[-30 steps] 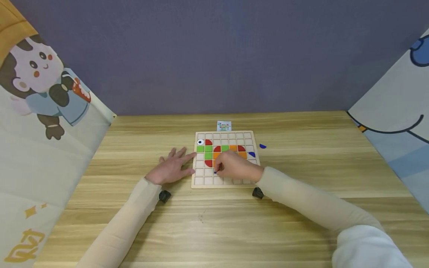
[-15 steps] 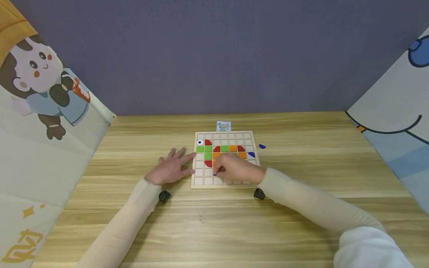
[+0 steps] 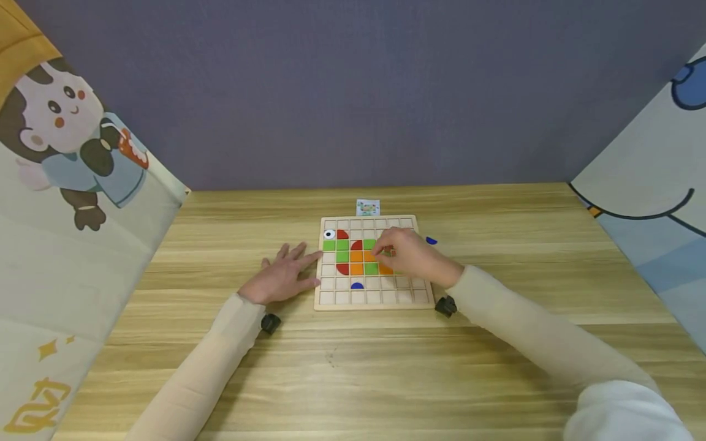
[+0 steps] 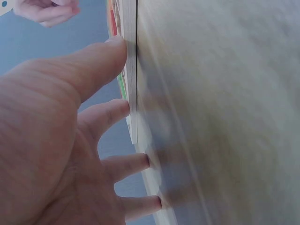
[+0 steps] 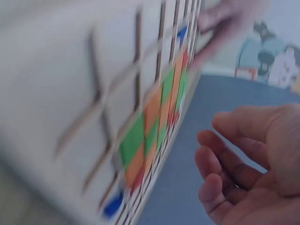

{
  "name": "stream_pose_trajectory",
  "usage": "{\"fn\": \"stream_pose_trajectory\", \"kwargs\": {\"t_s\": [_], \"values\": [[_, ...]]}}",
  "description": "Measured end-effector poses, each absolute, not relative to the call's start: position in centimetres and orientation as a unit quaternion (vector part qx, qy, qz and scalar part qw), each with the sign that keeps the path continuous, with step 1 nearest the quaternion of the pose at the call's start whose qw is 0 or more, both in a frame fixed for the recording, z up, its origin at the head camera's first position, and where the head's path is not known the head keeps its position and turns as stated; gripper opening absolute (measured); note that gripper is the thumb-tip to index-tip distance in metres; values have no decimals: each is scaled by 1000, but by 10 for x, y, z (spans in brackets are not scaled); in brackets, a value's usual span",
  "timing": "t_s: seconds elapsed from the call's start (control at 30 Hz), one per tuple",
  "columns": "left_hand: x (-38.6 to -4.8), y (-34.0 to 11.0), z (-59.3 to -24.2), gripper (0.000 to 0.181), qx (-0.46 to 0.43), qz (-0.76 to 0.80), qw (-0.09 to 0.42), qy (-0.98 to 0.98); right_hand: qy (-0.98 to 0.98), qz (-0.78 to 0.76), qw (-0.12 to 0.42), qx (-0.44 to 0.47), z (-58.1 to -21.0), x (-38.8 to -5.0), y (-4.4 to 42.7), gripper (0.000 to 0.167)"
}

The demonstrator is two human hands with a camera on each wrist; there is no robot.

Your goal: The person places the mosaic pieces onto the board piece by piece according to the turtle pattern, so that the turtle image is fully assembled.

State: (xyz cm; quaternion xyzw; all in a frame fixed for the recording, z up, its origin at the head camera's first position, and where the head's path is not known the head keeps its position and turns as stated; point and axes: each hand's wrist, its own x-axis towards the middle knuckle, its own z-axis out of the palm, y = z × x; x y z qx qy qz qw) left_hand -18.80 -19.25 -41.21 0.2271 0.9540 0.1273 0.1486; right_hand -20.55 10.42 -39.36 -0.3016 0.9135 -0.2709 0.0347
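Note:
A wooden grid board (image 3: 337, 297) lies on the table, with green, orange and red tiles and an eye tile (image 3: 329, 234) set in it. In a lower square sits a blue half-round piece (image 3: 356, 286). My left hand (image 3: 283, 275) has its fingers spread, thumb and index finger touching the board's left edge. Over the right part of the tiles hovers my right hand (image 3: 410, 254), its fingers loosely bent and nothing between them in the right wrist view. Another blue piece (image 5: 113, 206) shows on the board there; in the head view the hand hides it.
A loose blue half-round piece (image 3: 431, 241) lies on the table right of the board. Behind the board is a small picture card (image 3: 368, 207). A dark panel (image 3: 353, 92) closes off the table's back edge.
My right hand has let go of the blue half-round piece, leaving it in a lower square, and has moved up and to the right. My left hand stays at the board's edge.

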Motion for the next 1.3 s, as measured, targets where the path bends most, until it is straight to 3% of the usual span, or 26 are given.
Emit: {"fn": "stream_pose_trajectory", "kwargs": {"t_s": [0.37, 0.73, 1.3], "values": [[-188, -193, -411, 66, 220, 127, 160, 954, 945, -288, 75, -133, -403, -239, 186, 20], [-188, -193, -409, 66, 223, 128, 158, 953, 945, -284, 73, -146, -422, -250, 203, 14], [-187, -191, -411, 66, 223, 128, 157, 953, 949, -279, 73, -131, -417, -249, 209, 13]]}}
